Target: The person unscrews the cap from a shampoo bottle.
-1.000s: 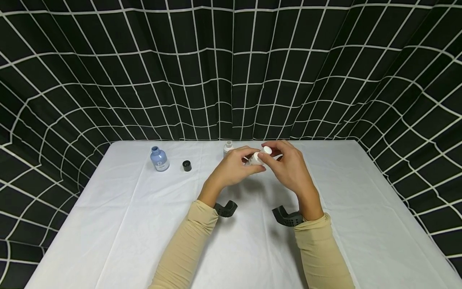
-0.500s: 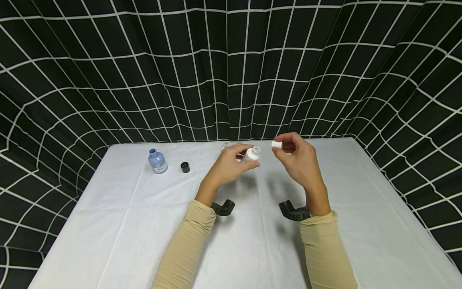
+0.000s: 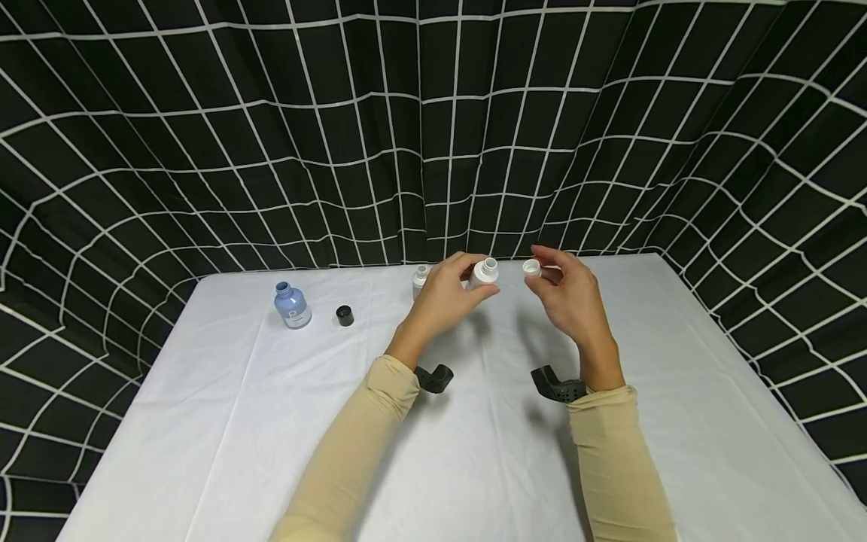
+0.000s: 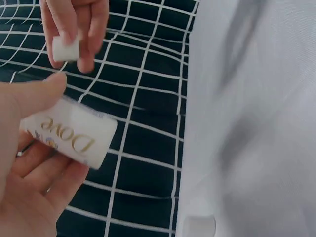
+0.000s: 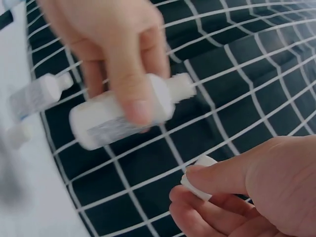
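Note:
My left hand [image 3: 443, 297] grips a white Dove bottle [image 3: 483, 275] round its body, its open neck tilted up and to the right. Gold lettering shows on the bottle [image 4: 74, 131] in the left wrist view. To the right of it, my right hand [image 3: 572, 301] pinches a white screw cap [image 3: 531, 268] between thumb and fingers, its hollow side showing. Bottle and cap are apart, both held above the table. Partly hidden behind my left hand stands a second, smaller white bottle [image 3: 420, 280] with an uncapped neck.
On the left of the white-covered table [image 3: 223, 421] stand an uncapped blue bottle [image 3: 293, 307] and a black cap [image 3: 345, 315]. Another small white cap [image 5: 19, 136] lies by the second white bottle in the right wrist view. A black gridded curtain [image 3: 379, 135] rises behind.
The white cap has come off the Dove bottle in my right hand, which moved away to the right. The cap has turned hollow side into view, and my left hand has lifted the bottle slightly.

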`<state>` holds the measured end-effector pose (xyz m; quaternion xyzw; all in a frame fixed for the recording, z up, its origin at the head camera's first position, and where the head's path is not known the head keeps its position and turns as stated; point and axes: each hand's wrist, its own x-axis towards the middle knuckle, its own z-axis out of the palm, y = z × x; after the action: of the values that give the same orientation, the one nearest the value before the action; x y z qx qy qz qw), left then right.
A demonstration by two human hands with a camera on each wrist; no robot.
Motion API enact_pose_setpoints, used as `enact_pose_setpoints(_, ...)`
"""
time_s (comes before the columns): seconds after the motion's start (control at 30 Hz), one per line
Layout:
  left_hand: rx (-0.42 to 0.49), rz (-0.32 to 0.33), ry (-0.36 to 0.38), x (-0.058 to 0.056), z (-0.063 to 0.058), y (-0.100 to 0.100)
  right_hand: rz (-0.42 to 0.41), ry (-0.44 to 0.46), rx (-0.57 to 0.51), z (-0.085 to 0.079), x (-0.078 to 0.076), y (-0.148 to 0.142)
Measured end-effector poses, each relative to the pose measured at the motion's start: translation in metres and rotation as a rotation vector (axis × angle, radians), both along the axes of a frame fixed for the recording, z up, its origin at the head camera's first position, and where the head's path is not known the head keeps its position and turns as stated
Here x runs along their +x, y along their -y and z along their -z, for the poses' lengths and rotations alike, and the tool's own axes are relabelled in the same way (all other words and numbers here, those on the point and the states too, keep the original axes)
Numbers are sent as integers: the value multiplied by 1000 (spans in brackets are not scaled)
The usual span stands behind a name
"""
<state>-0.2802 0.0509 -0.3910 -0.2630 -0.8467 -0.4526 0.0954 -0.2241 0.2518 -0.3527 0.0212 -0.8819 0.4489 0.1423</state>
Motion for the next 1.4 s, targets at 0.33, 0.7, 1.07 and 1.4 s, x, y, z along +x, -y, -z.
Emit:
enact_pose_setpoints(0.33, -50, -87, 19, -21, 5, -44, 24, 55, 193, 23, -23, -24)
enact_pose_setpoints(0.7, 22, -84, 166, -34, 22, -83, 77, 209, 189, 52, -38, -53)
enact_pose_setpoints(1.07, -10, -97, 238, -34, 45, -94, 20, 259, 267, 78, -48, -61)
enact_pose_setpoints(1.4, -38, -98, 278, -34, 56, -101, 50, 354, 286, 96, -48, -71)
